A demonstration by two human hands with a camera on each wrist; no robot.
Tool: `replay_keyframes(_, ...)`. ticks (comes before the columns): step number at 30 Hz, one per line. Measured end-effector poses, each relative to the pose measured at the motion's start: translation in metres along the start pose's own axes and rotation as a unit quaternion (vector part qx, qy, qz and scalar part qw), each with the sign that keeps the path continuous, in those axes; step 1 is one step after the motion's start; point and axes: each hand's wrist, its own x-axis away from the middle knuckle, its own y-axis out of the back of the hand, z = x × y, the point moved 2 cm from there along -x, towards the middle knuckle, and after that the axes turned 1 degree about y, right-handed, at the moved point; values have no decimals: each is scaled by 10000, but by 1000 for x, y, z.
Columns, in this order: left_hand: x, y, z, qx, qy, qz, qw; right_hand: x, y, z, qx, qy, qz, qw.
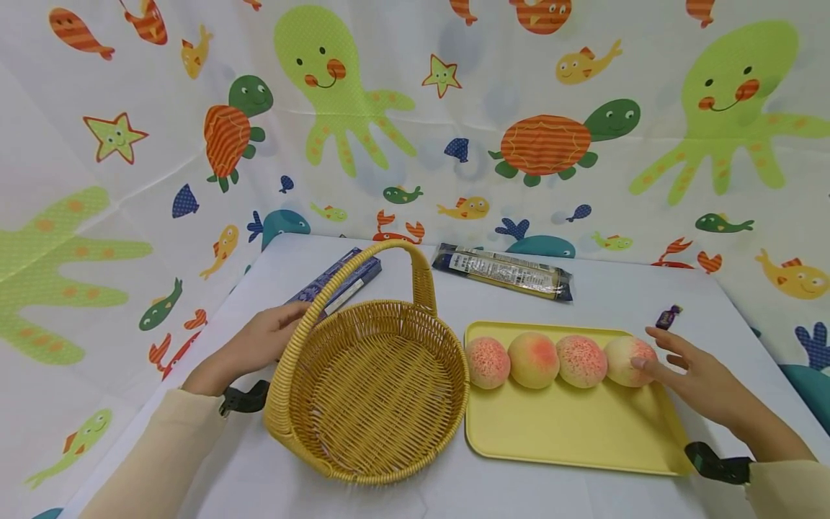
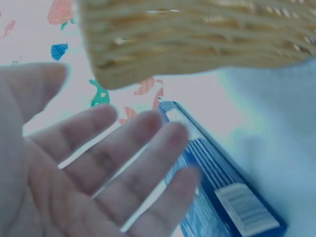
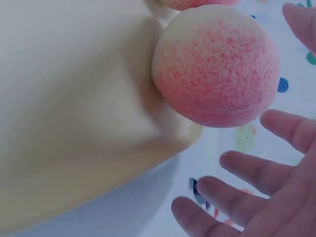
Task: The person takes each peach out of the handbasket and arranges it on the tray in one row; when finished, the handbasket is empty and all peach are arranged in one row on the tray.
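Note:
A yellow woven basket (image 1: 382,404) with a tall arched handle stands before me, and no item shows inside it. My left hand (image 1: 262,342) is beside its left rim, partly behind the handle. In the left wrist view the fingers (image 2: 131,170) are extended and hold nothing, below the basket wall (image 2: 197,49). On the yellow tray (image 1: 570,432), several pink-and-cream peaches (image 1: 582,360) lie in a row along the far edge. My right hand (image 1: 703,378) hovers by the rightmost peach (image 3: 217,69), fingers spread; the right wrist view shows no grip on it.
A blue-purple box (image 1: 363,277) lies behind the basket, partly hidden by it. At the back of the white table is a long clear-and-dark packet (image 1: 502,272). One small purple wrapped sweet (image 1: 668,317) sits beyond the right hand. A sea-animal print cloth (image 1: 389,86) hangs behind.

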Motion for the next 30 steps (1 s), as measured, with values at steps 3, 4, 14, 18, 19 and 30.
replay_keyframes(3, 4, 3, -1, -307, -30, -253, 9992, 2, 0, -3, 30, -12, 24, 10000)
replay_keyframes(4, 5, 3, -2, -400, -46, -333, 9986, 3, 0, -4, 28, -19, 30, 10000)
replay_keyframes(14, 1, 6, -3, -855, -102, -634, 9943, 5, -6, -14, -229, 283, -141, 9992)
replay_keyframes(18, -2, 8, -2, -1390, 21, -637, 9882, 5, -5, -18, -269, 354, -165, 9989)
replay_keyframes(19, -2, 9, -2, -1510, 84, -619, 9866, 6, -5, -20, -240, 365, -181, 9989)
replay_keyframes(30, -9, 21, 0, -2066, 351, -617, 9758, 4, 11, -28, 264, 160, -290, 9991)
